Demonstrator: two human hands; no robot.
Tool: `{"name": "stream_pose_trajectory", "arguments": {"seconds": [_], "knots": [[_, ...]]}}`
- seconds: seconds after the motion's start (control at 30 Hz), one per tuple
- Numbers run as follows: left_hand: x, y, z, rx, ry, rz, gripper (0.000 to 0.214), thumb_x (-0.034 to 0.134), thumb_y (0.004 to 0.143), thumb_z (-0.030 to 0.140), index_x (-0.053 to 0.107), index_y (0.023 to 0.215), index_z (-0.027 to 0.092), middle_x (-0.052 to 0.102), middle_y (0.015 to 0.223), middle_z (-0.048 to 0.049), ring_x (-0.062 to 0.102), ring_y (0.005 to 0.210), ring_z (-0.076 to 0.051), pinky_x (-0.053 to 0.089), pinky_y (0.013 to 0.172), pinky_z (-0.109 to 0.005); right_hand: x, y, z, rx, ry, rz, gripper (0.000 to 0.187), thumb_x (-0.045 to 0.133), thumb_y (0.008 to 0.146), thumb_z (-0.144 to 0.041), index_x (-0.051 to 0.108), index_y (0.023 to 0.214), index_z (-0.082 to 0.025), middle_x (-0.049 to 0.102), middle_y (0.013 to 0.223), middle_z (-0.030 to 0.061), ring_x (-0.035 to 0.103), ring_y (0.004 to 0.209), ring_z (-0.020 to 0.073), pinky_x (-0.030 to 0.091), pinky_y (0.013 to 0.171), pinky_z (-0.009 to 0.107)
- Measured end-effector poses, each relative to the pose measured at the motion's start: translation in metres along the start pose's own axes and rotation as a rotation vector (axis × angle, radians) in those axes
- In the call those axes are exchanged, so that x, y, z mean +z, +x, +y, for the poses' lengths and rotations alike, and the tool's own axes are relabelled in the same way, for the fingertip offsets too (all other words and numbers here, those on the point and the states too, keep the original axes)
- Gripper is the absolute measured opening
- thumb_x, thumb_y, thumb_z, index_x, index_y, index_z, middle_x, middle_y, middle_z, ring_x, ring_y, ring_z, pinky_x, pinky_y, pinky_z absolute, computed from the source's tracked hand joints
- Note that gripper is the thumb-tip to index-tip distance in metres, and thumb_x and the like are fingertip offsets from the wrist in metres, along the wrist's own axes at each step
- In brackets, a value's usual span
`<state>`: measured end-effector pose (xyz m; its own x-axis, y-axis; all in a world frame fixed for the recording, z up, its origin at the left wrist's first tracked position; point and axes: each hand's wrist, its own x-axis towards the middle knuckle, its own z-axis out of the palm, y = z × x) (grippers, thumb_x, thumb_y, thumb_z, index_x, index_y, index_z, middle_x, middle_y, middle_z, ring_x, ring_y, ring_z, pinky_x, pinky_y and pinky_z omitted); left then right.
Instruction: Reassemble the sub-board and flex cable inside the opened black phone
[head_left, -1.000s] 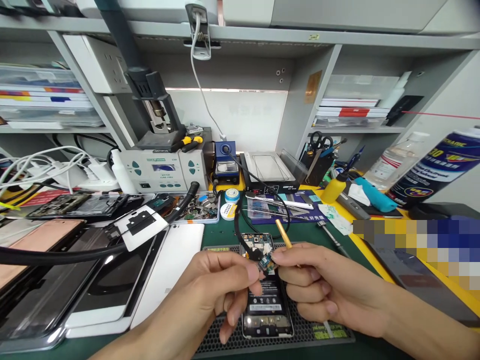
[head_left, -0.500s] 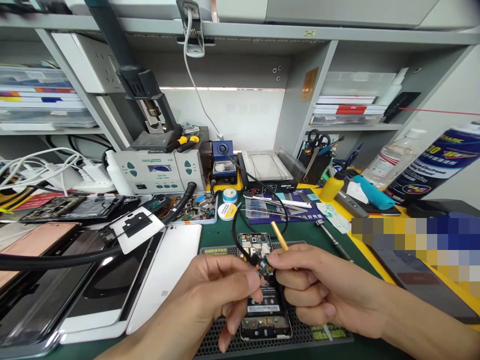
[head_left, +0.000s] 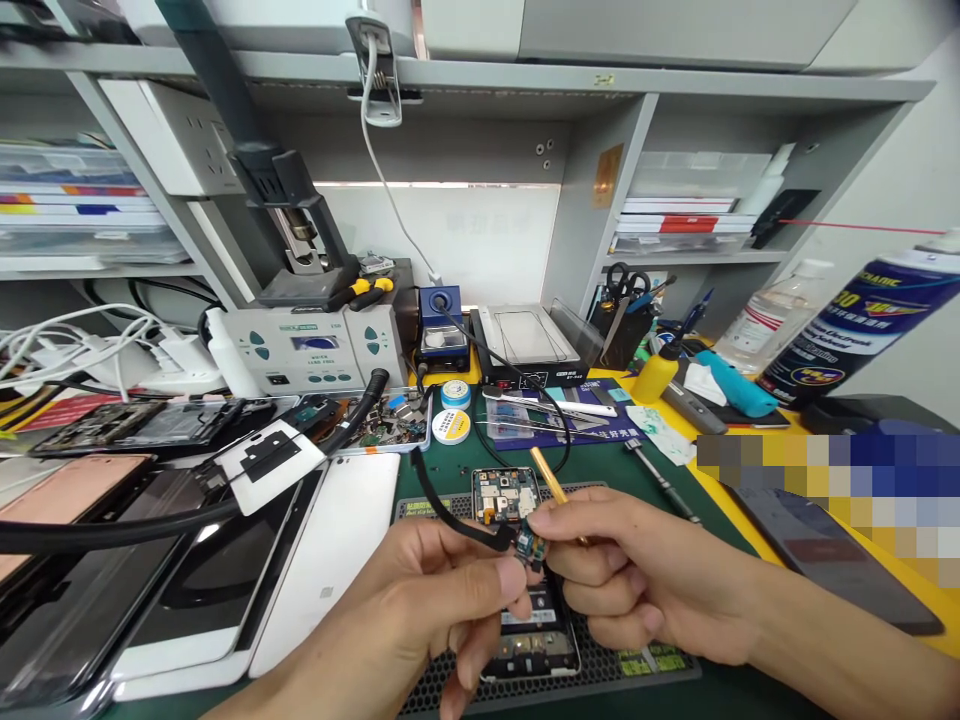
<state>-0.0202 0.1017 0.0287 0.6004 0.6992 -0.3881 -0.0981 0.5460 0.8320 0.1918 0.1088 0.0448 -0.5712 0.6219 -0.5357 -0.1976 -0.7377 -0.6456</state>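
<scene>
My left hand (head_left: 442, 590) pinches a small circuit board (head_left: 529, 546) with tiny parts between thumb and fingertips. From it a black ribbon cable (head_left: 442, 508) curves up and to the left, its far end loose. My right hand (head_left: 622, 570) is closed, its thumb and forefinger at the board's right edge. A slim gold-coloured tool (head_left: 549, 475) sticks up out of this fist; its kind is hidden. Below both hands lies an opened phone (head_left: 504, 490), its mainboard bare at the top and a black battery lower down, partly covered by my fingers.
Under the phone is a dark perforated mat (head_left: 600, 680). Several phones and a white back cover (head_left: 360, 500) lie left. Behind stand a grey hot-air station (head_left: 315, 350), a soldering iron stand (head_left: 440, 330) and a heating plate (head_left: 529, 340). A spray can (head_left: 862, 310) leans right.
The ribbon cable has swung left and now arches out over the mat. The small board has turned slightly in my fingers. The whole view has shifted a little.
</scene>
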Motion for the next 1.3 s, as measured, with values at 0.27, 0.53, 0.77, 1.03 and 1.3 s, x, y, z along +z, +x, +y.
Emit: {"name": "stream_pose_trajectory", "arguments": {"seconds": [0.27, 0.53, 0.77, 1.03, 1.3], "knots": [[0.003, 0.002, 0.002, -0.02, -0.024, -0.036, 0.031, 0.077, 0.082, 0.044, 0.071, 0.073, 0.014, 0.047, 0.044, 0.0051, 0.038, 0.036, -0.005, 0.035, 0.036, -0.013, -0.002, 0.001, 0.0, 0.05, -0.02, -0.018, 0.044, 0.057, 0.095, -0.026, 0.031, 0.059, -0.022, 0.025, 0.046, -0.0128, 0.008, 0.039, 0.005, 0.012, 0.036, 0.017], [0.002, 0.0, 0.004, 0.081, 0.15, 0.147, 0.04, 0.074, 0.082, 0.054, 0.069, 0.078, 0.015, 0.053, 0.051, 0.0023, 0.044, 0.047, -0.01, 0.041, 0.04, -0.017, 0.007, -0.003, 0.004, -0.217, -0.216, 0.162, 0.034, 0.077, 0.087, -0.033, 0.048, 0.073, -0.022, 0.028, 0.047, -0.015, 0.01, 0.042, 0.0056, 0.011, 0.04, 0.021], [0.007, -0.001, 0.0, 0.227, 0.196, 0.266, 0.049, 0.08, 0.074, 0.061, 0.068, 0.094, 0.018, 0.053, 0.056, 0.005, 0.045, 0.047, -0.01, 0.042, 0.042, -0.019, 0.009, -0.006, 0.014, -0.439, -0.659, 0.346, 0.029, 0.071, 0.092, -0.039, 0.054, 0.077, -0.021, 0.035, 0.06, -0.01, 0.029, 0.055, 0.0093, 0.028, 0.051, 0.022], [0.005, 0.0, -0.001, 0.254, 0.197, 0.294, 0.047, 0.078, 0.076, 0.062, 0.062, 0.076, 0.019, 0.052, 0.056, 0.005, 0.045, 0.046, -0.009, 0.039, 0.041, -0.019, 0.008, -0.007, 0.024, -0.48, -0.687, 0.395, 0.032, 0.066, 0.092, -0.051, 0.068, 0.087, -0.02, 0.048, 0.064, -0.004, 0.041, 0.057, 0.0138, 0.04, 0.057, 0.026], [0.003, 0.0, -0.003, 0.203, 0.124, 0.25, 0.037, 0.072, 0.086, 0.052, 0.059, 0.076, 0.019, 0.055, 0.06, 0.0033, 0.047, 0.045, -0.009, 0.037, 0.043, -0.019, 0.013, -0.008, 0.021, -0.53, -0.735, 0.412, 0.026, 0.077, 0.082, -0.046, 0.066, 0.077, -0.023, 0.03, 0.056, -0.0083, 0.032, 0.052, 0.014, 0.039, 0.055, 0.029]]}}
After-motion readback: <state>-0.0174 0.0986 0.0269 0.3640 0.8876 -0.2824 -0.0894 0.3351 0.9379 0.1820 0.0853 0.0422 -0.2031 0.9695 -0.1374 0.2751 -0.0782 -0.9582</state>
